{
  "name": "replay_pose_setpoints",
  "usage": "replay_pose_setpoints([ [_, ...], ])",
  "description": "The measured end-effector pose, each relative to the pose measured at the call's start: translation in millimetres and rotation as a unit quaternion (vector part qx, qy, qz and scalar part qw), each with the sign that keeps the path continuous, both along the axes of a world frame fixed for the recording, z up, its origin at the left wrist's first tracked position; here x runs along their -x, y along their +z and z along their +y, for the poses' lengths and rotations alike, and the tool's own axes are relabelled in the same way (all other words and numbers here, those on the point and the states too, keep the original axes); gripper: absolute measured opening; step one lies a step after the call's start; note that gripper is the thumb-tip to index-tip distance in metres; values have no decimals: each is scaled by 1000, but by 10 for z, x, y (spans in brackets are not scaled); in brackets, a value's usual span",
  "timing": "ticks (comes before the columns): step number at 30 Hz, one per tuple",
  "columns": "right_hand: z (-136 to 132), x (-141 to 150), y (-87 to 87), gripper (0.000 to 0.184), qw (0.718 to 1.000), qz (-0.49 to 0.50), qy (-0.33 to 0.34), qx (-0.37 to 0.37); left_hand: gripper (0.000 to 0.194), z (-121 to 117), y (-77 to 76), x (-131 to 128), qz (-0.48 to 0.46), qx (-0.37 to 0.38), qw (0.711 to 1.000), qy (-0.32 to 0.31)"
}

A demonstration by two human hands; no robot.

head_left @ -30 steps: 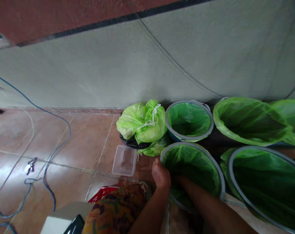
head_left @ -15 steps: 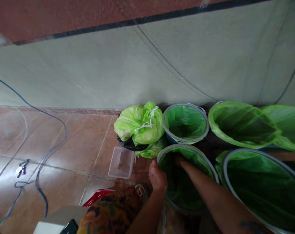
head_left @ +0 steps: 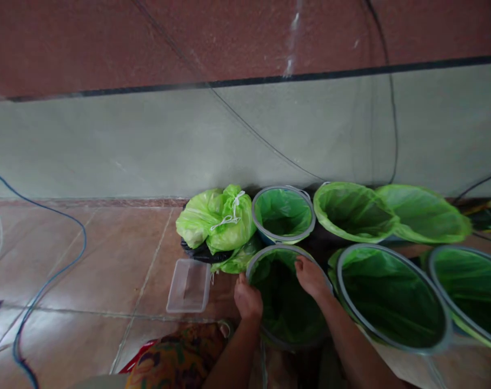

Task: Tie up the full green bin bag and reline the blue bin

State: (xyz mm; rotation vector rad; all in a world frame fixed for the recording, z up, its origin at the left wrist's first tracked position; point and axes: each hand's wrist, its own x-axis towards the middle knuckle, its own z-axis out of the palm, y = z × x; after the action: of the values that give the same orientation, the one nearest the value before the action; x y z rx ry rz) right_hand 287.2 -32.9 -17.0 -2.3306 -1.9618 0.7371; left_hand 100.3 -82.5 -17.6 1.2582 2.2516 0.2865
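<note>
A round bin with a grey rim point(head_left: 257, 261) and a green liner stands on the floor right in front of me. My left hand point(head_left: 248, 298) is closed on the bin's left rim, fingers curled over the edge. My right hand point(head_left: 310, 276) rests on the far right rim, fingers bent over the liner's edge. Behind the bin lies a tied light-green bag point(head_left: 217, 220) on a dark bin.
Several more green-lined bins point(head_left: 385, 302) stand to the right and behind, against a grey-green wall point(head_left: 148, 146). A clear plastic tub point(head_left: 188, 285) lies on the brown tile floor to the left. A blue cable point(head_left: 46, 270) runs over the floor at far left.
My right hand has come up out of the bin's inside and now sits on its far rim. My left hand stays on the left rim. The view has tilted upward.
</note>
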Motion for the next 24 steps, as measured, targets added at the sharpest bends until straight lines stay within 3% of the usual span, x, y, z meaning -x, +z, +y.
replay_pose_setpoints([
  [5,-188,-112,-86,30,999,32,-16,6,41,-2,-10,14,12,0,1000,-9],
  [10,4,-271,162,34,979,12,-78,-188,41,-1,-49,4,14,-11,1000,9],
  [12,128,-333,164,33,983,5,-62,-171,43,7,-72,3,13,-13,1000,17],
  [15,208,-372,12,36,992,27,-52,-108,45,17,-112,6,13,-15,1000,14],
  [19,172,-365,-185,37,989,49,-52,-131,46,16,-135,-1,13,-6,1000,11],
  [24,166,-340,-151,37,988,49,-56,-135,47,69,-62,7,5,4,1000,7],
])
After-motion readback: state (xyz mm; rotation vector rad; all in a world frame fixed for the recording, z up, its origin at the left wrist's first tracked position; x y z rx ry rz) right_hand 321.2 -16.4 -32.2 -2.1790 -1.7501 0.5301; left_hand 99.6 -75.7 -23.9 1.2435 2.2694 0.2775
